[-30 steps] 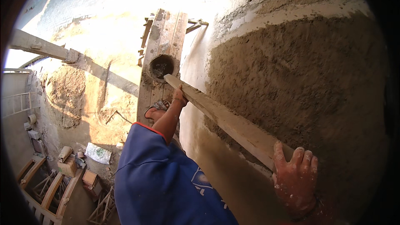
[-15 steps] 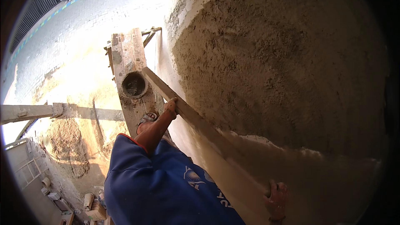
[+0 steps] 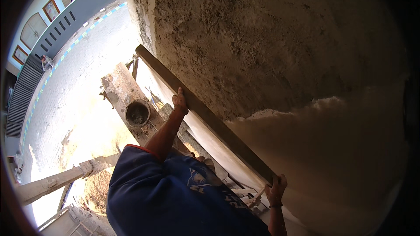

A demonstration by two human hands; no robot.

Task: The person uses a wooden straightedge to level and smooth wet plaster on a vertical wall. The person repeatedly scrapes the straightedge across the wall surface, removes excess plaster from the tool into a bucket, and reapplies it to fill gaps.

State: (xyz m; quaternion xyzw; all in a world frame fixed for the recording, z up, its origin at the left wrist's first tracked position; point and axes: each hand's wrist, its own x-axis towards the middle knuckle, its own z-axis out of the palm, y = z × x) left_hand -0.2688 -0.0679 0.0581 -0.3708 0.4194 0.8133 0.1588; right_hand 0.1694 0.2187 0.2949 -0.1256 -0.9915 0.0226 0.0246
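Note:
A long straight wooden screed board lies slantwise along the plastered wall, its far end up by the wall's corner edge. My left hand grips it along its far half, arm stretched out. At the near end my right hand is closed around the board's tip. Beside the board the wall has rough, dark wet mortar in its upper part. Below an uneven ridge the plaster looks smooth.
A round bucket of mortar stands on the scaffold planks to the left. A wooden beam crosses at lower left. Beyond lies a paved street, where a person sits by a fence.
Both hands have raised the board along the wall, the right hand moving up most clearly. My view has also shifted, showing more of the street and houses.

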